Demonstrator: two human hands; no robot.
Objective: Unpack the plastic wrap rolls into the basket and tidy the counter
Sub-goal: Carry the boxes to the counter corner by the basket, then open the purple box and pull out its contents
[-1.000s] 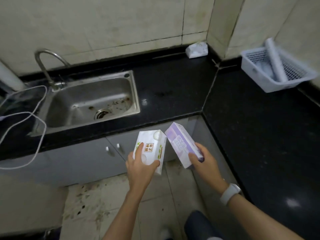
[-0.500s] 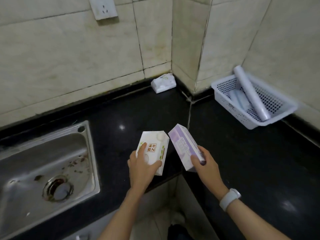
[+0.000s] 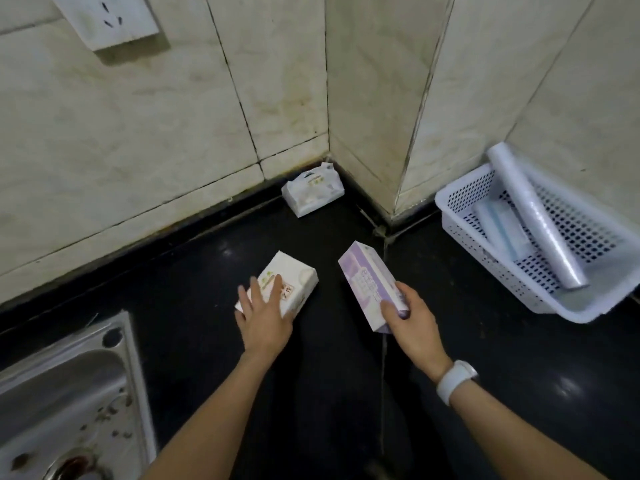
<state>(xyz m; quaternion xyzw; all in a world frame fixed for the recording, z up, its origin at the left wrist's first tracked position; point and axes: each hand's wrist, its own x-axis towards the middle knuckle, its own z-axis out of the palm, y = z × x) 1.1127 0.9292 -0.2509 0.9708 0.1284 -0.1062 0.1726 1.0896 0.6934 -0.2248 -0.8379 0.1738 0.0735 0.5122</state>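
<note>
Now both hands are out over the black desk (image 3: 194,296), each with a box. Left hand (image 3: 265,318) lies flat on top of the white box (image 3: 285,287), fingers spread across its printed face rather than curled round it; whether the box rests on the desk or is held just above it I cannot tell. Right hand (image 3: 410,315) has its grip closed on the near end of the purple box (image 3: 367,284), thumb on top and fingers under, the box tilted with its far end raised. A white wristband (image 3: 457,381) sits on that wrist.

At the right, against the tiled wall, stands the white basket (image 3: 460,216) (perforated sides), holding a long clear plastic wrap roll (image 3: 535,220) propped on its far rim and shorter bluish rolls (image 3: 502,233) lying beside it. A small white packet (image 3: 311,192) sits in the far corner. The steel sink (image 3: 65,396) shows at lower left.
</note>
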